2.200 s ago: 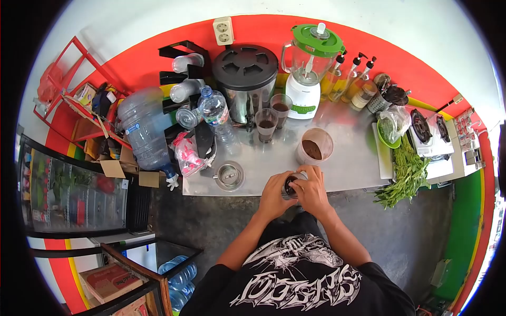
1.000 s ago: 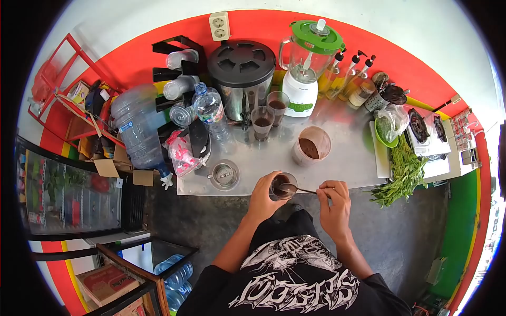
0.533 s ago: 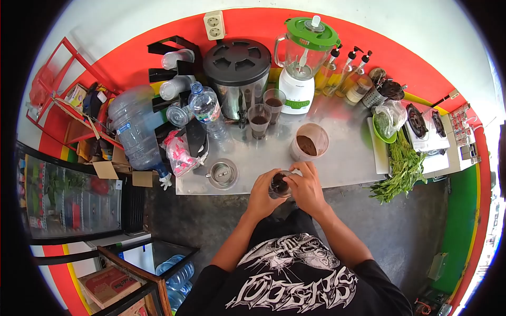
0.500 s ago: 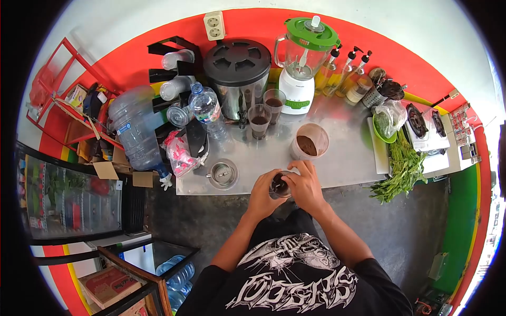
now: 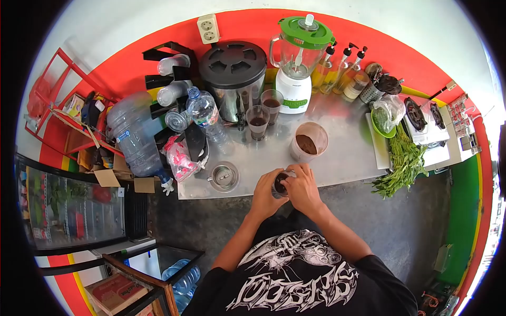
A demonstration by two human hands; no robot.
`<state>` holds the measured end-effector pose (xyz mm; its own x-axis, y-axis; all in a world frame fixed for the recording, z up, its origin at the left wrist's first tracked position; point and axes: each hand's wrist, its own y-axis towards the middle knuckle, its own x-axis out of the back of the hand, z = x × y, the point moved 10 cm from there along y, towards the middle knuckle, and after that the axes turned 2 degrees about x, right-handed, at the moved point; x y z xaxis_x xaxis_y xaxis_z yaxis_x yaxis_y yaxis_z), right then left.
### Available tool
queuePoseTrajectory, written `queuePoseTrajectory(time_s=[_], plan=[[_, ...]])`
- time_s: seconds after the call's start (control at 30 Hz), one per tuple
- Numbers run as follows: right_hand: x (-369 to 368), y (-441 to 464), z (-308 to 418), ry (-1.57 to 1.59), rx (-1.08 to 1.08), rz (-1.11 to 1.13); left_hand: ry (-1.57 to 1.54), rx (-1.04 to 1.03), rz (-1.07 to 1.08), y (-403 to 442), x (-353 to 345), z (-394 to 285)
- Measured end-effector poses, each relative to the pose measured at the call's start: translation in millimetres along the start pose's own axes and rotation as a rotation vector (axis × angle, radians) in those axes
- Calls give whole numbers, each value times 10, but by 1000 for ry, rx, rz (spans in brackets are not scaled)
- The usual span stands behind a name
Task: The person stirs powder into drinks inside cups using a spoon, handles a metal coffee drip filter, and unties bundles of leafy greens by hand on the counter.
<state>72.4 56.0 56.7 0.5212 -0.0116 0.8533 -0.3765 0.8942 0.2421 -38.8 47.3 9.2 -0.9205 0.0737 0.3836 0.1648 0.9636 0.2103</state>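
Note:
My left hand (image 5: 265, 194) is wrapped around a clear cup (image 5: 278, 190) with dark contents, held at the near edge of the metal table. On the cup's other side, my right hand (image 5: 304, 188) grips at its rim with bent fingers, the tips partly hidden near the mouth. Just beyond the right hand stands a translucent tub (image 5: 318, 135) with brown powder (image 5: 305, 143) in it. Farther back are two clear cups of dark liquid, a nearer cup (image 5: 258, 123) and a farther cup (image 5: 272, 105). A round metal container (image 5: 223, 177) sits to the left.
Along the back stand a steel drum with black lid (image 5: 233, 66), a blender (image 5: 296, 73) and several pump bottles (image 5: 345, 71). A plastic bottle (image 5: 203, 108) and water jug (image 5: 136, 131) are left. Leafy greens (image 5: 403, 166) and a stove (image 5: 424, 124) lie right.
The view has shifted slightly. Both hands stay on the cup at the table edge; the right fingers have moved a little at its rim.

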Motion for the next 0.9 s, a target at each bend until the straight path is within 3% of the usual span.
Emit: queuePoseTrajectory(time_s=[0.13, 0.23, 0.43, 0.73, 0.9], plan=[[95, 39, -79, 22, -19, -108, 13, -3, 1, 18, 6, 7], [20, 52, -101, -84, -11, -63, 2, 17, 8, 14, -8, 26], [-44, 53, -158, 81, -79, -21, -34, 67, 1, 10, 27, 173], [487, -64, -281, 284, -235, -248, -50, 104, 3, 47, 78, 175], [676, -87, -251, 336, -174, -351, -16, 82, -5, 72, 118, 85]])
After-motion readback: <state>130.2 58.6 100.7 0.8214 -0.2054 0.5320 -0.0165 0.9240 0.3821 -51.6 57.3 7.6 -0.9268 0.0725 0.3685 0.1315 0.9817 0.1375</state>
